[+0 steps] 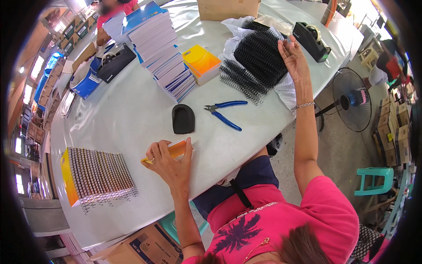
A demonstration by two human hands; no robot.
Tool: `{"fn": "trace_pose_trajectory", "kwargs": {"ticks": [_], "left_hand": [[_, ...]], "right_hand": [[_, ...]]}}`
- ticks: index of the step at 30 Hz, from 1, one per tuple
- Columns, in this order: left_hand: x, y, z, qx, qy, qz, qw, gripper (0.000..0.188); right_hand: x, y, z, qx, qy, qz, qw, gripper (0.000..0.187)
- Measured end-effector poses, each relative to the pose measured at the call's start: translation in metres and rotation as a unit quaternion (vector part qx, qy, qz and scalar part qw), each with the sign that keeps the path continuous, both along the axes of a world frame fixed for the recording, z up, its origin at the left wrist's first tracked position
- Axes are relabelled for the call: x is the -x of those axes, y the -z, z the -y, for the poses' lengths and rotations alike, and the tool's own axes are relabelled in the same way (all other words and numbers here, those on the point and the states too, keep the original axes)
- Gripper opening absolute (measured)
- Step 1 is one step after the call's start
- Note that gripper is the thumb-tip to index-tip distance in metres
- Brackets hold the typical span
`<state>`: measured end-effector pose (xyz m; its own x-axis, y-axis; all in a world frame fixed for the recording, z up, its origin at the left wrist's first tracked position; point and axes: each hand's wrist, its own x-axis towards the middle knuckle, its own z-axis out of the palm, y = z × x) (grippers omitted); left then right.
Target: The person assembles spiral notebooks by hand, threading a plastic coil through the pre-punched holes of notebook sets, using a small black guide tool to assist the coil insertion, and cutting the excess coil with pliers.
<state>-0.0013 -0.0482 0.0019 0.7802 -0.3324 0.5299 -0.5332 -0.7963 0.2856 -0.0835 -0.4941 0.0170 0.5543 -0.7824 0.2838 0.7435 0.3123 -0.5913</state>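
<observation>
- Currently, the left hand (170, 160) is closed about a slim booklet with a yellow-and-orange cover (177, 150), left of centre in the frame, over the pale, glossy worktop (145, 127).
- The right hand (295, 61) is raised at upper right, fingers partly bent, at the edge of a heap of black wire coils (259, 55) lying on crinkled white wrapping (231, 47). Whether it pinches a coil cannot be told.
- Between the hands lie a hollowed black foam-like pad (183, 119) and blue-handled cutters (215, 108), jaws pointing left. A block of coil-bound yellow booklets (101, 174) stands at lower left.
- Good practice, in this inspector's judgement: grip the booklet firmly across its faces so the leaves remain square; draw coils singly by one end, since the heap looks prone to snagging; avoid bending the wire.
- Not verifiable: the booklet's near face and any punched holes, screened by the left hand; individual coils, merged into a dark mass; the tall stack of booklets (160, 55) at upper centre, which hides the worktop behind it.
</observation>
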Motion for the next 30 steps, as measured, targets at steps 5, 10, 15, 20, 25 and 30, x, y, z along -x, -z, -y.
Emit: {"fn": "trace_pose_trajectory", "kwargs": {"ticks": [5,10,15,20,25,30], "left_hand": [[0.001,-0.002,0.000,-0.013,-0.001,0.039,0.999,0.044],[0.001,-0.001,-0.001,-0.017,-0.005,0.033,0.999,0.044],[0.001,0.000,0.001,-0.012,-0.002,0.040,0.999,0.044],[0.002,-0.001,0.000,-0.018,-0.010,0.031,0.999,0.045],[0.002,-0.001,0.001,-0.016,-0.010,0.031,0.999,0.045],[0.002,-0.001,0.001,-0.011,-0.008,0.029,0.999,0.045]], "right_hand": [[-0.003,-0.002,-0.001,-0.089,-0.032,0.093,0.991,0.025],[-0.009,-0.002,0.000,-0.129,-0.048,0.097,0.986,0.021],[-0.012,0.007,0.016,-0.124,0.000,0.081,0.989,0.018],[-0.017,0.008,0.013,-0.105,-0.049,0.108,0.987,0.014],[-0.018,0.008,0.008,-0.087,-0.057,0.140,0.985,0.017],[-0.014,0.003,0.005,-0.087,-0.067,0.165,0.980,0.024]]}}
